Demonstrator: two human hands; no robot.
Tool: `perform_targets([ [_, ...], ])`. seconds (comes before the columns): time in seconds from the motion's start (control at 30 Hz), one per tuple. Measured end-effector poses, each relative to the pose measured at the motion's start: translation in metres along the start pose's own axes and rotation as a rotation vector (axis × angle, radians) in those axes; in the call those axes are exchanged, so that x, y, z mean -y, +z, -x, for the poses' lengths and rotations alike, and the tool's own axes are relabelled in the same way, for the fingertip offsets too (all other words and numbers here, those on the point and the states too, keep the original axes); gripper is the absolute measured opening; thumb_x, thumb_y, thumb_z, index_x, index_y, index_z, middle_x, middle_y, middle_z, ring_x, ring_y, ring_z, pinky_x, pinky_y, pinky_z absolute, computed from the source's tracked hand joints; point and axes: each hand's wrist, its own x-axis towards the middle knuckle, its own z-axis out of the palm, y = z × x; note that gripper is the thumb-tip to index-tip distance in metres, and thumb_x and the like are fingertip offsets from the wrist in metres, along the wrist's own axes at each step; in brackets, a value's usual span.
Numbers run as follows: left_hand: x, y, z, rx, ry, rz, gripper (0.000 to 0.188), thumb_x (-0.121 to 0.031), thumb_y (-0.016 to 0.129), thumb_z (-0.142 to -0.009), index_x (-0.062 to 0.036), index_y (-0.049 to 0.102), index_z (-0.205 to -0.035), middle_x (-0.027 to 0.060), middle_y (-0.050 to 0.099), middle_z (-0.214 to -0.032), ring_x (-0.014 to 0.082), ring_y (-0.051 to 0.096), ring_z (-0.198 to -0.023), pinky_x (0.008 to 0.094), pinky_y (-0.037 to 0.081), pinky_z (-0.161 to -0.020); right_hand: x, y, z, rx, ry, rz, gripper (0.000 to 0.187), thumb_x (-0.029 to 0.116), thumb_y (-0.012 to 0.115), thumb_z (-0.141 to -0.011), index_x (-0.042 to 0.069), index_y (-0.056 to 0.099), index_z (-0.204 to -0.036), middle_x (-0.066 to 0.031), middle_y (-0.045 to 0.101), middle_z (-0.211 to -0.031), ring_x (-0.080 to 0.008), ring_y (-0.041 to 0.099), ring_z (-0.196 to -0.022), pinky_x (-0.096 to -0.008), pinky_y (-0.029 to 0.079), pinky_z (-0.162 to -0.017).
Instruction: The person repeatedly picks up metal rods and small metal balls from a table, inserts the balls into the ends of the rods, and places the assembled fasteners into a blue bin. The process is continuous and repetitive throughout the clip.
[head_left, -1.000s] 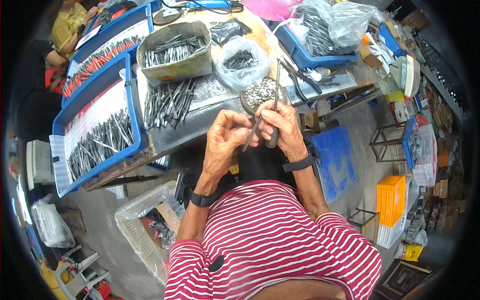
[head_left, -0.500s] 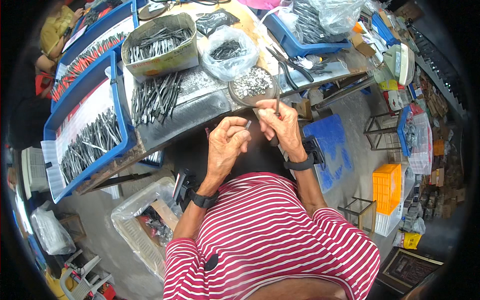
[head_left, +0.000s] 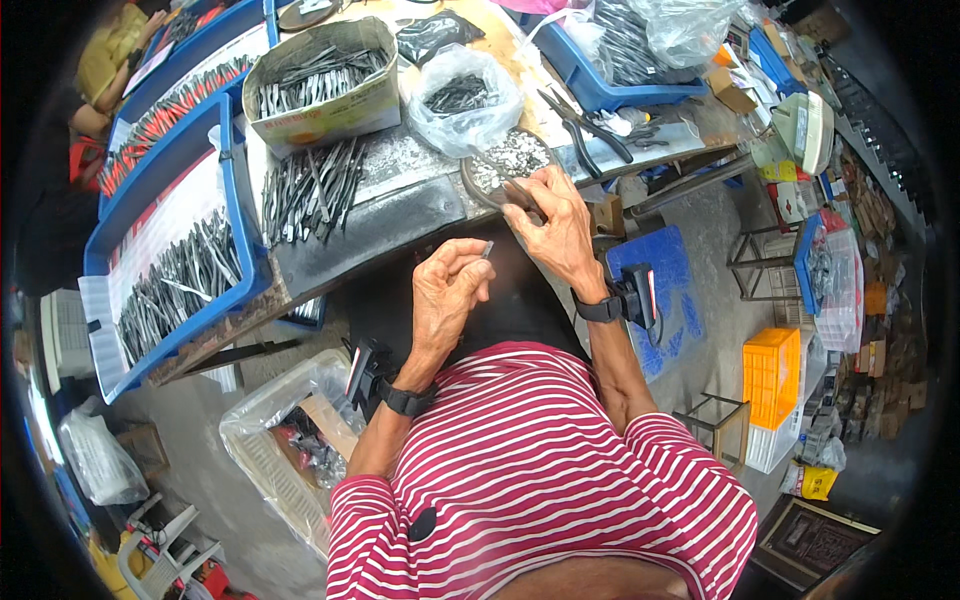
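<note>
My left hand [head_left: 447,292], in front of the table edge, pinches a small, pale, see-through piece [head_left: 488,249] between thumb and fingertips. My right hand [head_left: 562,235] is closed on a slim dark tool [head_left: 512,184], mostly covered by the fingers; its exact kind is unclear. The tool's far end slants over a round dark dish [head_left: 468,186] at the table's front edge. Small whitish and silvery bits [head_left: 520,155] fill the dish. Right behind the dish stands a clear plastic bag [head_left: 433,130] with black pieces [head_left: 460,93] inside.
Long black tool parts [head_left: 312,190] lie in a pile left of the dish, below a cardboard box [head_left: 330,128] of similar parts. Blue trays [head_left: 252,235] line the left. Pliers [head_left: 580,145] lie to the right. A plastic-lined crate [head_left: 255,445] sits on the floor.
My right hand has moved up to the dish, and its tool has tipped from upright to slanting over the bits. My left hand has barely moved and still pinches the small piece.
</note>
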Motion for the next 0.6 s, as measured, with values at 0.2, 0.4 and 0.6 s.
perform_targets([
  [0.2, 0.0035, -0.0052, 0.001, -0.025, 0.002, 0.026, 0.017, -0.004, 0.057, -0.085, 0.0023, 0.056, -0.1, 0.0066, 0.062, -0.075, 0.0056, 0.052, -0.056, 0.0153, 0.036, -0.045, 0.0021, 0.0055, -0.003, 0.033, 0.016, 0.08, 0.027, 0.019, 0.069, -0.071, 0.005, 0.063, -0.093, -0.0118, 0.05, -0.085, -0.028, 0.051, -0.081, -0.0371, 0.043, -0.071],
  [0.4, 0.0063, -0.0056, 0.0008, -0.01, -0.008, 0.014, 0.017, -0.004, 0.057, -0.084, 0.0021, 0.056, -0.1, 0.0065, 0.062, -0.075, 0.0056, 0.052, -0.055, 0.0154, 0.035, -0.044, -0.0012, 0.0026, 0.0, 0.043, 0.014, 0.011, 0.026, 0.017, 0.07, -0.069, 0.002, 0.062, -0.088, -0.0122, 0.05, -0.086, -0.0286, 0.051, -0.082, -0.037, 0.043, -0.072],
  [0.6, 0.0103, -0.0074, 0.0022, 0.02, -0.009, 0.02, 0.016, -0.004, 0.058, -0.084, 0.0012, 0.057, -0.099, 0.0057, 0.061, -0.074, 0.0051, 0.051, -0.055, 0.0156, 0.034, -0.044, -0.006, 0.0011, 0.0012, 0.047, 0.011, -0.058, 0.029, 0.013, 0.071, -0.067, -0.002, 0.061, -0.089, -0.0131, 0.05, -0.087, -0.0288, 0.051, -0.084, -0.0363, 0.042, -0.074],
])
